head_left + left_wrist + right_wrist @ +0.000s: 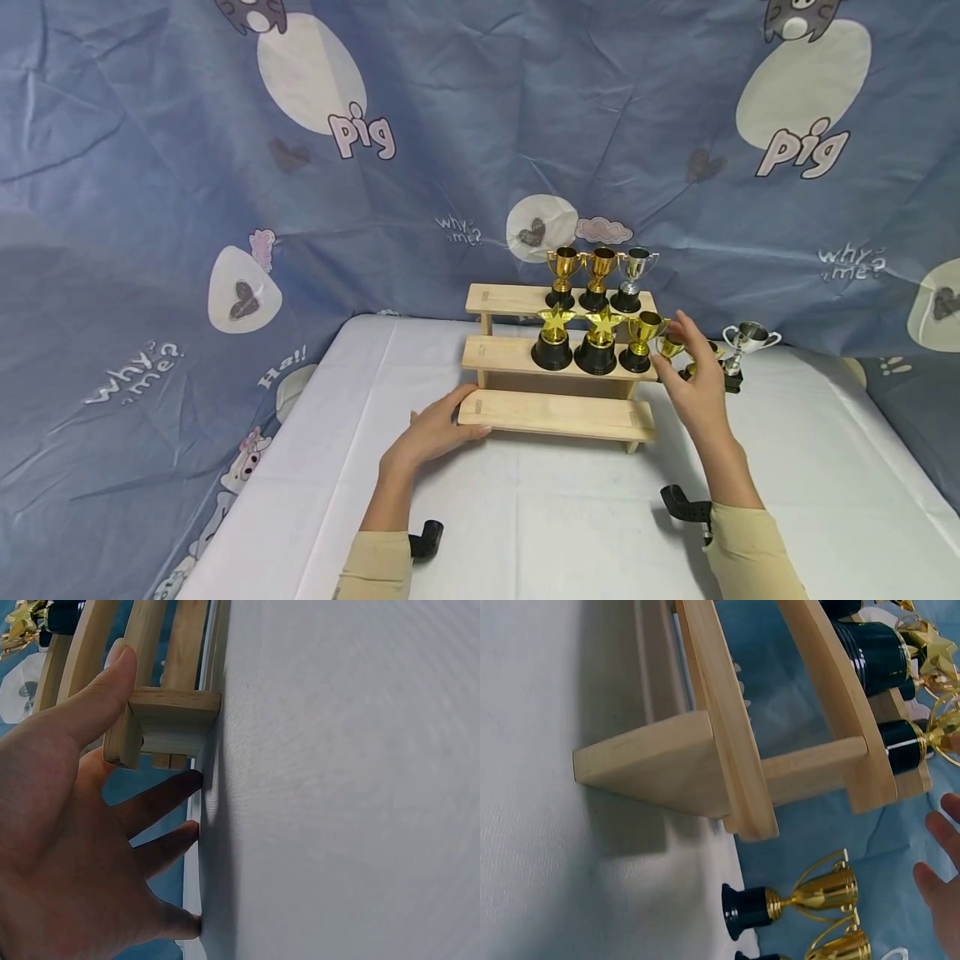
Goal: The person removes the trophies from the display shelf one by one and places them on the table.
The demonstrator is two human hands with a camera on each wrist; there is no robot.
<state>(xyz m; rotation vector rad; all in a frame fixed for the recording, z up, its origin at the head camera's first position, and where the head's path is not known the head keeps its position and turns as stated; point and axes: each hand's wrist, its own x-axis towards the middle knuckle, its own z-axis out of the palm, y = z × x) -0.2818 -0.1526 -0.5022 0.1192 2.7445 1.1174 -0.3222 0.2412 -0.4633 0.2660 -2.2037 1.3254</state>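
A three-step wooden display stand stands on the white-covered table. My left hand grips the left end of its lowest step. In the left wrist view the thumb lies over that board and the other fingers spread down to the cloth. My right hand is at the middle step's right end, its fingers relaxed and apart beside a small gold trophy cup. In the right wrist view a fingertip meets the edge of this trophy cup, whose black base sits on the step.
Two star trophies share the middle step. Gold trophy cups and a silver one line the top step. Right of the stand are more gold trophy cups and a larger silver trophy. A blue printed curtain hangs behind.
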